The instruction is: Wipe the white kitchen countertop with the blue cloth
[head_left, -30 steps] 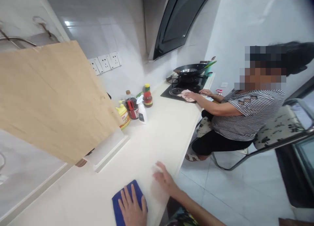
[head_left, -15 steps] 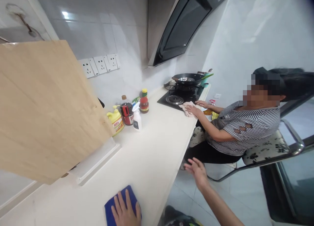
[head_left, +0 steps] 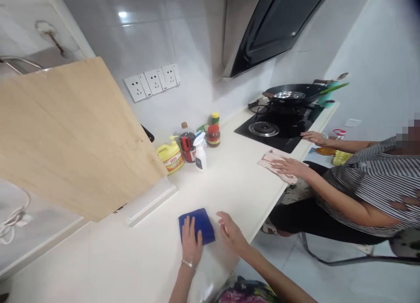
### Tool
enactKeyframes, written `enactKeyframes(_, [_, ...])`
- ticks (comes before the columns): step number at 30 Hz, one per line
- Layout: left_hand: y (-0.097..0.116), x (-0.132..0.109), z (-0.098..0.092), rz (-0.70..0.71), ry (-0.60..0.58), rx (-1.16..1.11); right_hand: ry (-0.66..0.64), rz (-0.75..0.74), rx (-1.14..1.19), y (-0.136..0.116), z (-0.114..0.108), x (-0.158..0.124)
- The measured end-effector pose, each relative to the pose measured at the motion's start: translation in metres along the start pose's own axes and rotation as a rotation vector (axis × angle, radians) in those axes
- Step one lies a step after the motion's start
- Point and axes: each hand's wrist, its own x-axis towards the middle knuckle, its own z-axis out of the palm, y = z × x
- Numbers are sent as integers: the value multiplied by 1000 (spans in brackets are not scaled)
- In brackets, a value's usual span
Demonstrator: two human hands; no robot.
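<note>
A folded blue cloth (head_left: 206, 226) lies on the white countertop (head_left: 141, 255). Flat on its left part rests my left hand (head_left: 192, 246), fingers stretched out, with a bracelet at the wrist. Just right of the cloth is my right hand (head_left: 233, 235), loosely open with slightly bent fingers and nothing in it. A small gap separates it from the cloth; whether it touches the counter I cannot tell.
Along the wall stand a yellow detergent bottle (head_left: 171, 157), a white spray bottle (head_left: 201, 156) and a red-lidded jar (head_left: 213, 135). A wooden board (head_left: 72, 136) leans at left. Right, a seated person's hand (head_left: 290, 167) presses a pink cloth (head_left: 271, 158) near the cooktop (head_left: 282, 132).
My left hand and the blue cloth have moved forward along the counter. My right hand has come in from beyond the edge to beside the cloth. The other person's pink cloth has shifted nearer.
</note>
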Motion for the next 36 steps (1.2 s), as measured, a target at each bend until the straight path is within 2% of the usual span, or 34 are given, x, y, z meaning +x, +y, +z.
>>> enactKeyframes(3, [-39, -25, -30, -158, 106, 20, -63, -63, -26, -15, 14, 33])
enactKeyframes(5, [-60, -40, -50, -294, 202, 82, -89, -92, -22, -38, 27, 69])
enactKeyframes(7, [-73, -55, -69, -441, 257, 203, -118, -139, 14, -67, 41, 111])
enactKeyframes(9, [-78, -69, -85, -563, 280, 333, -164, -249, 101, -93, 53, 142])
enactKeyframes(10, [-79, -77, -91, -622, 287, 384, -180, -307, 134, -101, 58, 149])
enactKeyframes(12, [-79, -93, -97, -732, 305, 447, -226, -351, 94, -101, 67, 140])
enactKeyframes(15, [-79, -112, -95, -801, 301, 473, -287, -283, -115, -68, 80, 87])
enactKeyframes(18, [-77, -119, -90, -806, 289, 477, -360, -321, -205, -26, 87, 38])
enactKeyframes(20, [-75, -118, -88, -817, 297, 478, -390, -349, -236, -9, 84, 25])
enactKeyframes(22, [-74, -116, -89, -811, 303, 476, -409, -369, -264, 3, 74, 24])
enactKeyframes(26, [-74, -114, -90, -796, 334, 492, -335, -312, -320, 36, 32, 24])
enactKeyframes(32, [-78, -116, -87, -675, 369, 529, -156, -84, -589, 118, -57, 28])
enactKeyframes(34, [-80, -117, -84, -629, 413, 547, -109, -41, -699, 135, -76, 39])
enactKeyframes(36, [-82, -118, -81, -596, 473, 562, -54, 4, -812, 140, -80, 49])
